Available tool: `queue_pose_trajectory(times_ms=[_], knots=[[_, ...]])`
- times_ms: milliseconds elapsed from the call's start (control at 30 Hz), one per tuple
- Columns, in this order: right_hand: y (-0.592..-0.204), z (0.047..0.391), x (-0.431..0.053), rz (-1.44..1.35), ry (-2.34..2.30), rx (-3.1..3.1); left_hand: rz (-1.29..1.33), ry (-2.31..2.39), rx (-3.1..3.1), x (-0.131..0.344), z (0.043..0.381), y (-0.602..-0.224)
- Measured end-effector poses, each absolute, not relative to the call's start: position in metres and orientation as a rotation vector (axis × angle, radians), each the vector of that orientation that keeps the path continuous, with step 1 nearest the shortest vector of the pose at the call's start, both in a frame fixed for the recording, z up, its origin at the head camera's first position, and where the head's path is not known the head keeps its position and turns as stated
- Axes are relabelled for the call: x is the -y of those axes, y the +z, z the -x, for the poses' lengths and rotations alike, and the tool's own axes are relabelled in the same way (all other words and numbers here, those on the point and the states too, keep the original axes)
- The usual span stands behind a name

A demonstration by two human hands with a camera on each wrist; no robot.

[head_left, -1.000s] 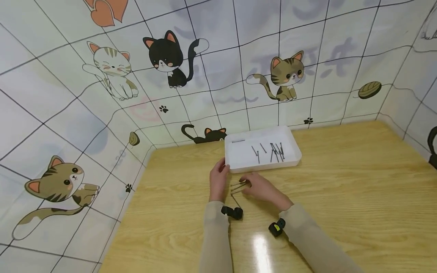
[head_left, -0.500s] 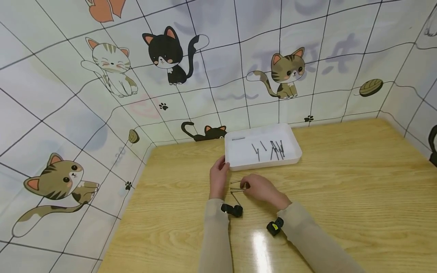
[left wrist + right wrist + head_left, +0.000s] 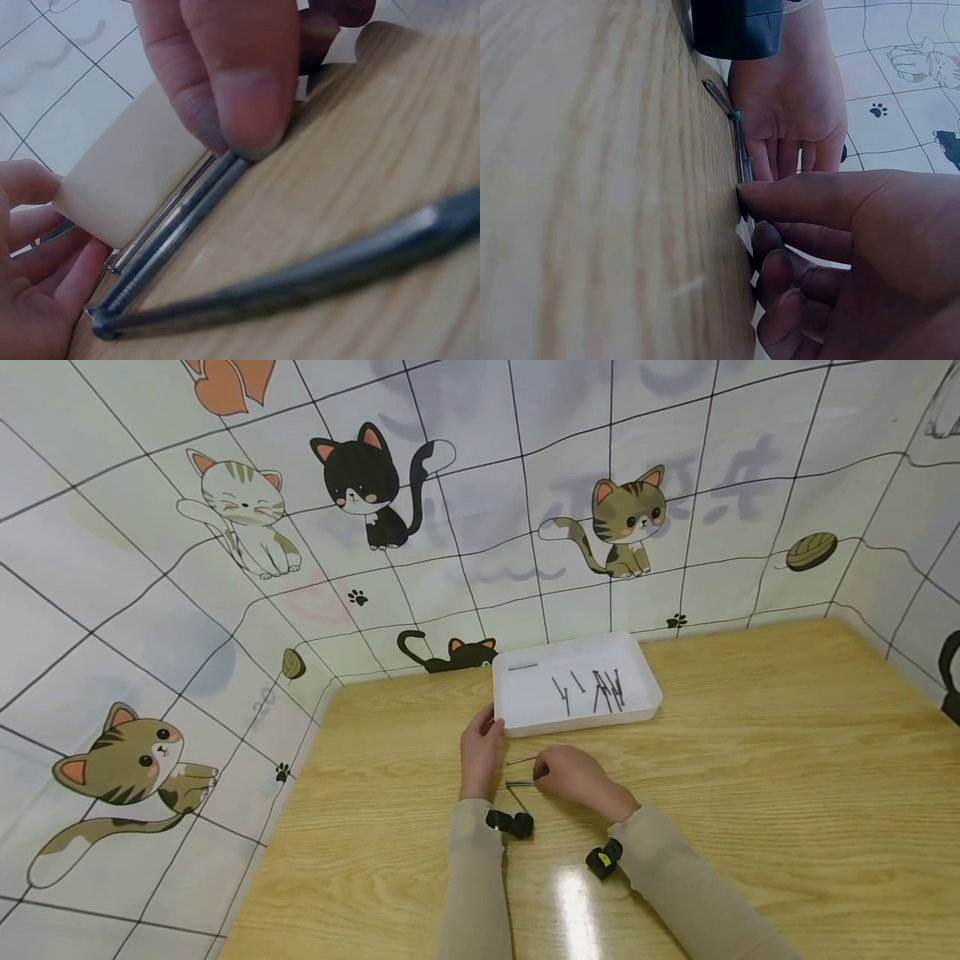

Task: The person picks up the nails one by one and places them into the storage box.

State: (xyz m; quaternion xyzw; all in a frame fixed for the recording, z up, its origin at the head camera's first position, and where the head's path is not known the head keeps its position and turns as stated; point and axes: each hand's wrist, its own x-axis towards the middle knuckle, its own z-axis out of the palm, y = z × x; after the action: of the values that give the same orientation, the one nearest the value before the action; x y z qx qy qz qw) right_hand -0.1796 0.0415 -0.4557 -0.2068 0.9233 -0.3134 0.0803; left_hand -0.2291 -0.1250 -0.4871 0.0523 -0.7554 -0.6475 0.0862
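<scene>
Fingers of my left hand [image 3: 480, 756] hold the near left corner of a white tray [image 3: 577, 724]. Just in front of the tray, the thumb and fingertips of my right hand [image 3: 573, 774] pinch the ends of two nails [image 3: 172, 229] lying side by side, low over the wood. Behind this pair a single nail [image 3: 521, 760] lies apart, closer to the tray. Another nail [image 3: 300, 281] slants across the foreground of the left wrist view, its head meeting the heads of the pair. My right palm faces away and is hidden in the head view.
Inside the tray lie several dark nails [image 3: 609, 692], bunched toward its right, and a small thin piece [image 3: 522, 666] at the back left. The wooden table [image 3: 750, 760] meets a cat-print wall covering [image 3: 495, 527] behind the tray.
My right hand has shifted slightly nearer and brought two of the spread nails together, leaving one apart by the tray. My left hand and the tray have stayed in place.
</scene>
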Motion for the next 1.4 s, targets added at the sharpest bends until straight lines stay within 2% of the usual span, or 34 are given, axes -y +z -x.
queue_pose_trajectory(times_ms=[800,1133,1400], knots=[[-0.456,0.188,-0.051,0.548,-1.057,-2.742,-0.170,-1.977,2.259,0.125,0.227,-0.485],[-0.455,0.196,-0.066,0.464,-1.393,-2.560,-0.124,-1.979,2.294,0.121,0.211,-0.460],[-0.452,0.199,-0.071,0.516,-1.515,-2.445,-0.116,-1.970,2.291,0.120,0.209,-0.458]])
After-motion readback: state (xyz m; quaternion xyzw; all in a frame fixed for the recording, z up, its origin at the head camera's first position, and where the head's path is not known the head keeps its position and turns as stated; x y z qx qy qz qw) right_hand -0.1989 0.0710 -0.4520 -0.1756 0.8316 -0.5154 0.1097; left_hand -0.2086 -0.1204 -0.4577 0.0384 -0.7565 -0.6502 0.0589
